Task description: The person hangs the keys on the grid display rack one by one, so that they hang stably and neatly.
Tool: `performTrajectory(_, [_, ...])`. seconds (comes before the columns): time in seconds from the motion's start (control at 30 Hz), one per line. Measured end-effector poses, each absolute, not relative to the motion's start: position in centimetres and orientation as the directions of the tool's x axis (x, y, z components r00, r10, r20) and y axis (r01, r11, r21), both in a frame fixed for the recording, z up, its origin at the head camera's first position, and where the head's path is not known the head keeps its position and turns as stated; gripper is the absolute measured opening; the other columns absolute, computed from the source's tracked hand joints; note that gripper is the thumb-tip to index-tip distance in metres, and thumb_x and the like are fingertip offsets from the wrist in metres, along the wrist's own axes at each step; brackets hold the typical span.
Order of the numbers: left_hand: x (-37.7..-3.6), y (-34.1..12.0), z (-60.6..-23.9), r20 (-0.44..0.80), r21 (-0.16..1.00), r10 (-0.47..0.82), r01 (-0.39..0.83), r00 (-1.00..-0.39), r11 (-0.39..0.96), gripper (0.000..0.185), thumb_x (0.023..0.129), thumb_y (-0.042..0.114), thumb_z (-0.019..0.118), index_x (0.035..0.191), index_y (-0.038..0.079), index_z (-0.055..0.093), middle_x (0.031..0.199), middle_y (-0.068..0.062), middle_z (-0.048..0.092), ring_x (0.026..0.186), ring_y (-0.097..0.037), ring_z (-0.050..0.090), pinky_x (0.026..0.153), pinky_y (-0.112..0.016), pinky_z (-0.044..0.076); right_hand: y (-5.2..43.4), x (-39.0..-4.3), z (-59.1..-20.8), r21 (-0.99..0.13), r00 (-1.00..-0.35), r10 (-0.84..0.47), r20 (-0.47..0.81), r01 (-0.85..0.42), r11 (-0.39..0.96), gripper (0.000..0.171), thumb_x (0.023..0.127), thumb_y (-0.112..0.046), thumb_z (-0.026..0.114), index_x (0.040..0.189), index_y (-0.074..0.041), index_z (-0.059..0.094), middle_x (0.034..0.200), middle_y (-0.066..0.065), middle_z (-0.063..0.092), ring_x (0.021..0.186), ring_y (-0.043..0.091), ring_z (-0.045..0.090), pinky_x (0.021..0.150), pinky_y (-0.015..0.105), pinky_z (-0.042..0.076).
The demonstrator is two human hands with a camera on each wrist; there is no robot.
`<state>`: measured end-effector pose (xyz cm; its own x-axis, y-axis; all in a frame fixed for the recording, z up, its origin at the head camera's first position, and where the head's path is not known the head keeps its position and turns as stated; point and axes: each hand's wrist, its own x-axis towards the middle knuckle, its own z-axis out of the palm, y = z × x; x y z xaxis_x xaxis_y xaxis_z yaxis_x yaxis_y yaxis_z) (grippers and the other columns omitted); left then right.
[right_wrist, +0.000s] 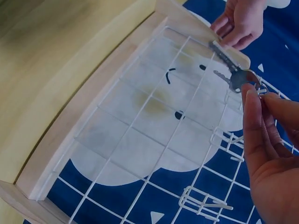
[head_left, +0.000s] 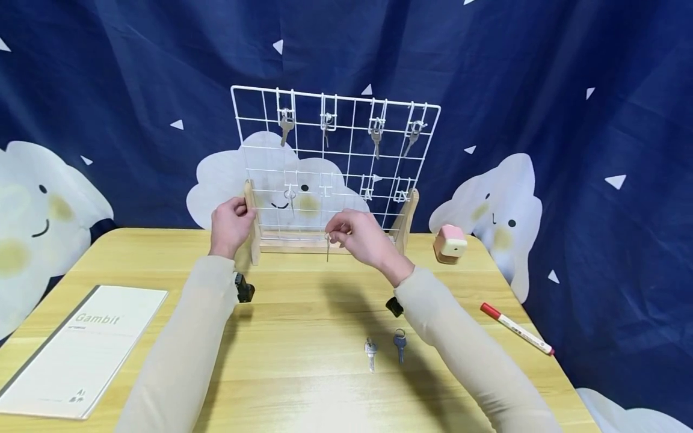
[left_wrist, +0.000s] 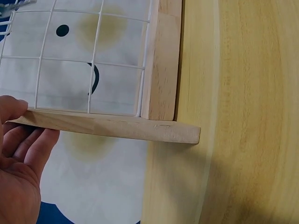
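**Holding a key at the grid rack, left hand bracing the frame**

Pinching a small silver key (head_left: 327, 246) by its ring end, the right hand (head_left: 364, 237) sits just in front of the white wire grid rack (head_left: 335, 162), low and near the middle. Thumb and fingertips (right_wrist: 252, 100) are closed on the key head; the blade hangs down in the head view. The right wrist view shows the same key (right_wrist: 232, 74) close against the grid wires.

Left hand (head_left: 231, 224) grips the rack's left wooden upright (head_left: 251, 225), fingers curled round it. In the left wrist view the fingers (left_wrist: 28, 144) lie under the wooden foot (left_wrist: 117, 126), thumb on top.

Rack stands at the back of the wooden table (head_left: 303, 385), in front of a blue cloud-print backdrop (head_left: 541, 90). Four keys hang on the top row of hooks (head_left: 349, 129); one more key (head_left: 291, 198) hangs lower left.

On the table near the person: a silver key (head_left: 370, 352) and a blue-headed key (head_left: 399, 344), side by side, not touching. Also a "Gambit" booklet (head_left: 81, 352) at left, a red-capped marker (head_left: 517, 328) at right, and a pink-topped block (head_left: 450, 243) beside the rack's right foot.
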<state>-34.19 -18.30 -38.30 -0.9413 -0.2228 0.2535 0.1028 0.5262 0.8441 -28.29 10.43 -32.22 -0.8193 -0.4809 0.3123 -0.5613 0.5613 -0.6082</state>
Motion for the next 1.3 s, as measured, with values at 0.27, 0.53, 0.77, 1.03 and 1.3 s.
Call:
performTrajectory(0.27, [-34.2, -18.4, -38.2, 0.241, 0.849, -0.228, 0.092, -0.943, 0.520, 0.035, 0.098, 0.012, 0.058, 0.128, -0.005, 0.060, 0.123, -0.022, 0.064, 0.116, -0.032, 0.060, 0.098, -0.039, 0.049, 10.0, -29.7, -31.3, -0.686, -0.839, -0.434, 0.330, -0.529, 0.500, 0.011, 0.093, 0.007, 0.062, 0.095, 0.002, 0.071, 0.086, 0.009, 0.069, 0.076, 0.023, 0.070, 0.068, 0.030, 0.059])
performTrajectory(0.53, [-34.4, -18.4, -38.2, 0.250, 0.847, -0.233, 0.095, -0.940, 0.523, 0.034, 0.097, 0.013, 0.059, 0.126, -0.004, 0.062, 0.122, -0.021, 0.064, 0.116, -0.031, 0.060, 0.098, -0.038, 0.049, 9.3, -31.0, -30.3, -0.702, -0.862, -0.366, 0.351, -0.501, 0.506, 0.011, 0.093, 0.006, 0.063, 0.096, 0.002, 0.072, 0.090, 0.011, 0.071, 0.077, 0.018, 0.069, 0.070, 0.026, 0.057])
performTrajectory(0.77, [-34.3, -18.5, -38.3, 0.277, 0.837, -0.229, 0.117, -0.933, 0.534, 0.032, 0.095, 0.010, 0.059, 0.123, -0.005, 0.063, 0.119, -0.021, 0.066, 0.114, -0.031, 0.061, 0.097, -0.038, 0.050, 8.7, -31.9, -30.1, -0.743, -0.902, -0.289, 0.320, -0.428, 0.514, 0.011, 0.094, 0.003, 0.063, 0.099, 0.000, 0.072, 0.096, 0.011, 0.072, 0.077, 0.015, 0.068, 0.072, 0.026, 0.056])
performTrajectory(1.03, [-34.2, -18.4, -38.3, 0.267, 0.844, -0.228, 0.113, -0.936, 0.525, 0.032, 0.095, 0.011, 0.060, 0.123, -0.005, 0.063, 0.119, -0.022, 0.065, 0.115, -0.032, 0.061, 0.097, -0.039, 0.050, 8.5, -32.6, -30.3, -0.736, -0.900, -0.223, 0.374, -0.434, 0.520, 0.013, 0.091, 0.005, 0.062, 0.099, 0.001, 0.072, 0.093, 0.011, 0.072, 0.075, 0.015, 0.069, 0.071, 0.025, 0.056])
performTrajectory(1.3, [-34.3, -18.4, -38.5, 0.279, 0.842, -0.227, 0.125, -0.933, 0.524, 0.032, 0.095, 0.011, 0.060, 0.122, -0.005, 0.063, 0.119, -0.022, 0.065, 0.113, -0.033, 0.061, 0.096, -0.039, 0.051, 8.2, -33.3, -30.6, -0.739, -0.896, -0.207, 0.393, -0.442, 0.509, 0.013, 0.089, 0.006, 0.063, 0.098, 0.004, 0.071, 0.086, 0.008, 0.071, 0.073, 0.017, 0.068, 0.068, 0.025, 0.056])
